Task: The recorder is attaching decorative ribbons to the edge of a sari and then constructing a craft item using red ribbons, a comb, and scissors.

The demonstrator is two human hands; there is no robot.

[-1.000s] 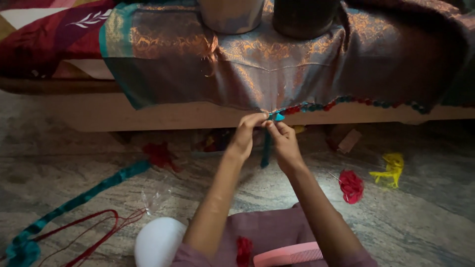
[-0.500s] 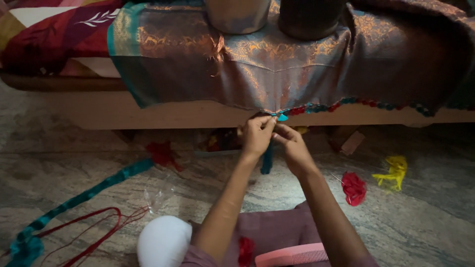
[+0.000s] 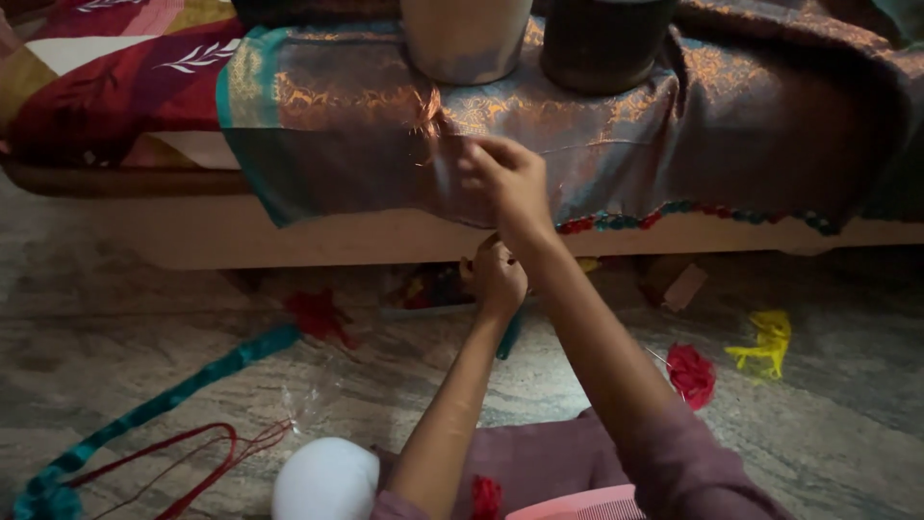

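Nearest the seated person, at 6 o'clock: a pink plastic comb (image 3: 577, 505), a smooth white rounded object (image 3: 325, 480) at 7 o'clock, a scrap of red thread on the mauve lap cloth (image 3: 539, 462).

Floor, grey veined stone (image 3: 144, 337). Loose red cords (image 3: 183, 462) and a long teal twisted cord (image 3: 164, 409) run toward 8 o'clock. Red thread tuft (image 3: 691, 374) and yellow thread tuft (image 3: 765, 339) at 3 o'clock.

Left hand (image 3: 496, 277): low, at the hanging hem of the brown-and-copper woven silk cloth with teal border (image 3: 597, 154); fingers curled shut on the hem edge, what they pinch is hidden. A teal strand hangs below it.

Right hand (image 3: 508, 178): higher, at 12 o'clock from the left hand, lying on the cloth face; thumb and forefinger pinched narrow, seemingly on a fine thread too thin to confirm.

Key relation: the hem runs 9-to-3; its red-and-teal knotted fringe (image 3: 693, 214) lies to 3 o'clock of both hands. Left hand is nearer the hem.

Farthest: pale metal pot (image 3: 465, 39) and dark ribbed pot (image 3: 604, 43) weigh the cloth down; red patterned bedsheet (image 3: 106, 87) at 10 o'clock.
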